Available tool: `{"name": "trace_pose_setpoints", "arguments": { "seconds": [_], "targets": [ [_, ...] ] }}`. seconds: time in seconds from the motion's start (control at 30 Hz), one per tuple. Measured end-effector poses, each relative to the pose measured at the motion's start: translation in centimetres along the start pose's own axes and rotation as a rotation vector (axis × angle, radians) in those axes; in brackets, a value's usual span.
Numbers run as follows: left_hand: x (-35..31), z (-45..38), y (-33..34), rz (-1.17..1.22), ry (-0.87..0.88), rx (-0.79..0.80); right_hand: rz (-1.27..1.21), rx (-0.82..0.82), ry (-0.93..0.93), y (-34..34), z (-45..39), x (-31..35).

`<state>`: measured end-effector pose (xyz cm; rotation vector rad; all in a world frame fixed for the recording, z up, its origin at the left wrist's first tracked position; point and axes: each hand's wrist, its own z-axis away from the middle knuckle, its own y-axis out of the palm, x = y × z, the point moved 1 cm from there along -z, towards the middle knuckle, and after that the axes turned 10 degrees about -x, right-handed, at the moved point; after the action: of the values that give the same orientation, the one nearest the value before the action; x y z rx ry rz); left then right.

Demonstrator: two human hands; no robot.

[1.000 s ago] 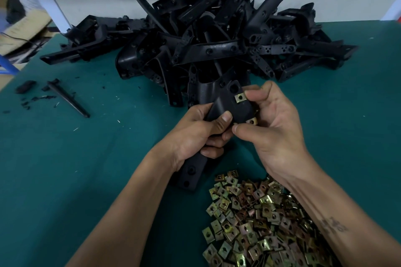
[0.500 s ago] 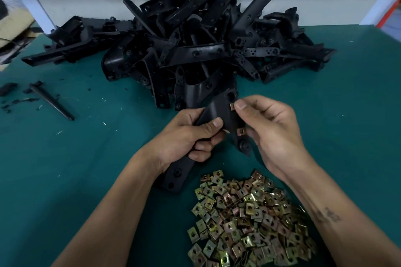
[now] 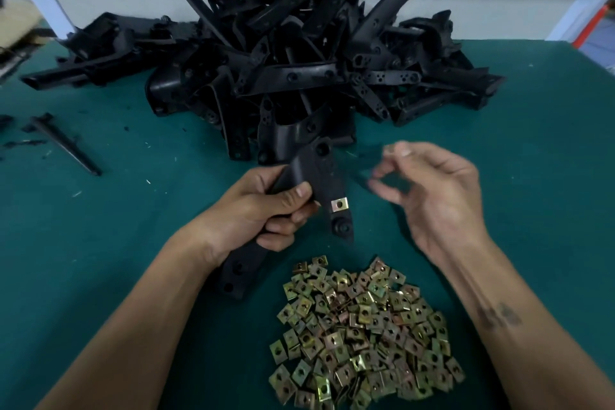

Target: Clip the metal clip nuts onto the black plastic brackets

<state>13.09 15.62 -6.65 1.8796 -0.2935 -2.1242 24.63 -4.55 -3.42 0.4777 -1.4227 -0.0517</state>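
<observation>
Now that the right hand [image 3: 442, 196] has pulled off the bracket [image 3: 312, 183], blurred, fingers loosely curled, maybe pinching a nut, can't tell, one clip nut [image 3: 339, 204] sits seated. Left hand [image 3: 263, 210] grips the bracket mid-table. Loose nuts [image 3: 362, 333] near the front edge, bracket pile [image 3: 283, 66] at the back edge, green table [image 3: 100, 243], white wall behind.
</observation>
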Motion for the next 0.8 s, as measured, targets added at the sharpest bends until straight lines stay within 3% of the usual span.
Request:
{"name": "trace_pose_setpoints", "arguments": {
  "seconds": [0.13,0.4,0.8],
  "targets": [
    [-0.1,-0.2,0.4,-0.025,-0.007,0.011,0.005,0.150,0.024,2.5,1.4,-1.8],
    [-0.3,-0.3,0.8,-0.031,-0.014,-0.014,0.015,0.068,-0.028,3.3,1.6,-2.3],
    [-0.5,-0.3,1.2,-0.052,-0.036,-0.038,0.142,0.151,-0.162,3.1,1.5,-1.9]
  ]
}}
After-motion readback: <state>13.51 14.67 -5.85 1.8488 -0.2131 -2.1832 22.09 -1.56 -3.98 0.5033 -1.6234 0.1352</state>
